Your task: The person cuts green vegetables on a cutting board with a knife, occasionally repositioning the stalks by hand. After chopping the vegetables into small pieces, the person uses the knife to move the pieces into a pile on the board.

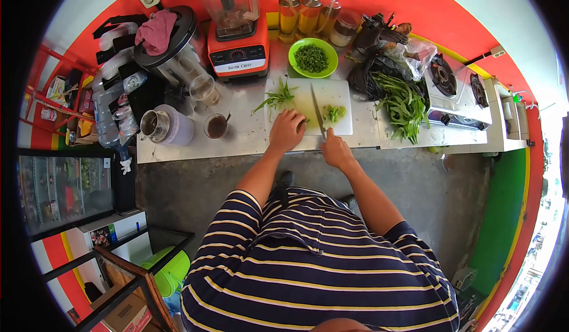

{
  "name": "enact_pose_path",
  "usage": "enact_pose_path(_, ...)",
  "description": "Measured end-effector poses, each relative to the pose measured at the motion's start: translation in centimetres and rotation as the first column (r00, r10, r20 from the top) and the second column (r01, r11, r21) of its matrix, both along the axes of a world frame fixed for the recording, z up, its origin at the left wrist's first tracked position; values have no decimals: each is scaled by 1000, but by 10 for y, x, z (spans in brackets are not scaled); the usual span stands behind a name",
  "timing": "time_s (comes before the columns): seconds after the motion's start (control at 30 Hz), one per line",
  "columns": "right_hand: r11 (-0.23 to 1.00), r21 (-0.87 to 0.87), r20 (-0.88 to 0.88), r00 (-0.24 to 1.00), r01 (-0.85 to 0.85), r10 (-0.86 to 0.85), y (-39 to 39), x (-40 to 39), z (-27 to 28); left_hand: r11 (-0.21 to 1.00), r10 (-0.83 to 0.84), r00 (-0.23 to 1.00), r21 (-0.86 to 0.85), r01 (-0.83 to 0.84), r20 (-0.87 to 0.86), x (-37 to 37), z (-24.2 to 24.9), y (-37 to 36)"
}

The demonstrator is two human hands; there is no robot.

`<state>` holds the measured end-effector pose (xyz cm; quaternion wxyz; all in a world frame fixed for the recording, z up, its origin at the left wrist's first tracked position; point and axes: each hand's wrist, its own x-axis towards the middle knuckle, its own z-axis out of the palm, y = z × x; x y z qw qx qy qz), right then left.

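A white cutting board (pixel 339 90) lies on the metal counter in front of me. My left hand (pixel 287 130) rests on its lower left part, fingers curled down over green stalks; a bit of green shows by the fingertips. Loose leafy greens (pixel 277 97) lie just above that hand. My right hand (pixel 338 150) is wrapped round the handle of a knife (pixel 317 108), whose blade points away from me across the board. To the right of the blade sits a small heap of chopped greens (pixel 333 114). Behind the board, a green bowl (pixel 293 59) holds finely cut greens.
Left of the board stand a glass of brown liquid (pixel 216 126), a clear cup (pixel 204 89) and a metal-topped container (pixel 172 125). A red blender (pixel 238 56) and pump bottles (pixel 288 15) line the back. On the right are leafy bunches (pixel 406 104) and a gas stove (pixel 459 98).
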<state>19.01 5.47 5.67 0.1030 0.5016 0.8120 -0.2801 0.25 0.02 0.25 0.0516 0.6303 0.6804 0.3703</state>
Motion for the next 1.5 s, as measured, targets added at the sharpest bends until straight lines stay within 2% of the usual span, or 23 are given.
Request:
enact_pose_path(0.1, 997, 6, -67, 994, -83, 83, -7, -12, 2, 1000, 3, 1000, -16, -4, -23, 1, 0, 0)
enact_pose_path(0.27, 996, 76, 90, 995, -55, 48, -24, -30, -17, 1000, -5, 1000, -12, 5, -7, 0, -1, -1)
enact_pose_path(0.47, 988, 87, 154, 982, -124, 110, -11, -44, -13, 1000, -15, 999, 26, 14, 39, -1, -5, -1)
enact_pose_path(0.7, 992, 77, 201, 976, -100, 83, -29, -37, -10, 998, 5, 998, 67, -10, 69, -1, -7, 3)
enact_pose_path(0.9, 996, 46, 128, 989, -80, 73, -18, -49, -9, 997, 7, 997, 76, -13, 79, -1, -9, 1)
enact_pose_path(1.0, 994, 26, 137, 985, -110, 105, -11, -48, 1, 1000, 5, 992, 19, -7, 130, -2, -12, 0)
enact_pose_path(1.2, 999, -28, 143, 990, -18, 22, -29, -38, -11, 1000, -1, 992, 15, -1, 126, -4, -16, 2)
enact_pose_path(1.3, 998, -52, 60, 997, 43, -40, -18, -34, -19, 999, -14, 994, 33, 11, 107, -3, -17, -1)
enact_pose_path(1.4, 997, -71, 28, 1000, 3, -1, 2, -24, -21, 997, -16, 986, 74, 4, 165, -2, -10, 0)
enact_pose_path(1.5, 995, -35, -81, 992, 94, -97, 7, -10, -37, 997, -23, 981, 72, 10, 193, -4, -11, 1)
